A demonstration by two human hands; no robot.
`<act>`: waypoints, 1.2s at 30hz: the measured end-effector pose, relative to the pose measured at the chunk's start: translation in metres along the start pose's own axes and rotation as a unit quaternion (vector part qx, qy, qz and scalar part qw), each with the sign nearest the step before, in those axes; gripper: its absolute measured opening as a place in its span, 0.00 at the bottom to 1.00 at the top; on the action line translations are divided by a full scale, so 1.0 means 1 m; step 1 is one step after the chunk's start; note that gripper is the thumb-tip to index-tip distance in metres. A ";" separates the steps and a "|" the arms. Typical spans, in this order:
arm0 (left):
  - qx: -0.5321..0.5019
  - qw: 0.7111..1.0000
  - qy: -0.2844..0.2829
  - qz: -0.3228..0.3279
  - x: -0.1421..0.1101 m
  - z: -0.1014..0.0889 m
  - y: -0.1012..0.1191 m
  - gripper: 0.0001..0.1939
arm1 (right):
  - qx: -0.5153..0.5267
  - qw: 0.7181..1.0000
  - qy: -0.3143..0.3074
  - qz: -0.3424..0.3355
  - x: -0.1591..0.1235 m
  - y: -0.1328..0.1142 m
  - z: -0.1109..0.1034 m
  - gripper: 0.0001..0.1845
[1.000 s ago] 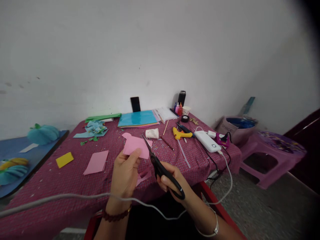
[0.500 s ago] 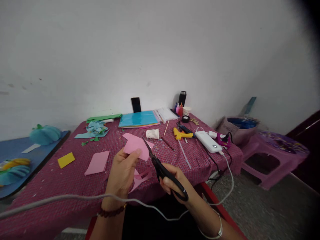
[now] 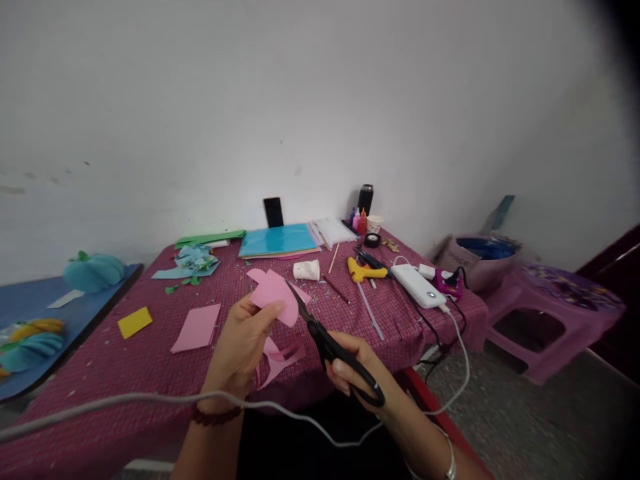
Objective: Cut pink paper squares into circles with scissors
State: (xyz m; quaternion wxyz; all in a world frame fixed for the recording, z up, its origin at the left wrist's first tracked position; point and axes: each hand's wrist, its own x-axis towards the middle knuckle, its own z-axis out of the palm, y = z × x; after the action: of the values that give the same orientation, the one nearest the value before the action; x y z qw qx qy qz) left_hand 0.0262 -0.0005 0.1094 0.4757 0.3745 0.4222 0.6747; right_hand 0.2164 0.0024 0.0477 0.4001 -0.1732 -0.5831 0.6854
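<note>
Pinched between the thumb and fingers of my left hand (image 3: 245,340) is a piece of pink paper (image 3: 273,293) with a curved lower right edge. My right hand (image 3: 357,360) grips the handles of black scissors (image 3: 335,347), whose blades meet the right side of that paper. A pink strip shows beyond the blades. Pink paper scraps (image 3: 280,363) with cut-out gaps lie at the table's near edge, below the held paper. To the left rests a flat pink paper rectangle (image 3: 197,328), and farther left a small yellow paper (image 3: 135,323).
A white cable (image 3: 150,398) crosses in front of my wrists. Beyond the hands lie a paper cup (image 3: 307,270), a yellow glue gun (image 3: 365,270), a white power bank (image 3: 417,285) and blue sheets (image 3: 277,240). A pink stool (image 3: 540,320) stands at the right.
The pink paper has turned a little in my left hand, and its lower right edge is more rounded. The scissors have shifted slightly right and down. More of the scraps shows below.
</note>
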 end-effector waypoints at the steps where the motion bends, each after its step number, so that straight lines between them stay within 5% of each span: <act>1: 0.001 1.000 -0.005 -0.003 0.000 0.000 0.001 0.08 | -0.002 1.000 -0.001 0.001 0.000 -0.001 0.000 0.28; 17: 0.059 0.996 -0.058 -0.015 0.009 -0.019 0.009 0.04 | -0.004 1.000 -0.013 0.017 -0.005 0.001 -0.002 0.20; 36: 0.103 0.986 -0.121 -0.055 0.014 -0.024 0.027 0.03 | -0.010 0.999 -0.026 0.034 -0.004 0.000 -0.004 0.24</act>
State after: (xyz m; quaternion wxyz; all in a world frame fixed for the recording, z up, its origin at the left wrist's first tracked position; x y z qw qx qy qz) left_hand -0.0078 0.0023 0.1277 0.5183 0.4769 0.4484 0.5503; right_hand 0.2212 0.0019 0.0460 0.3597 -0.1793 -0.5939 0.6969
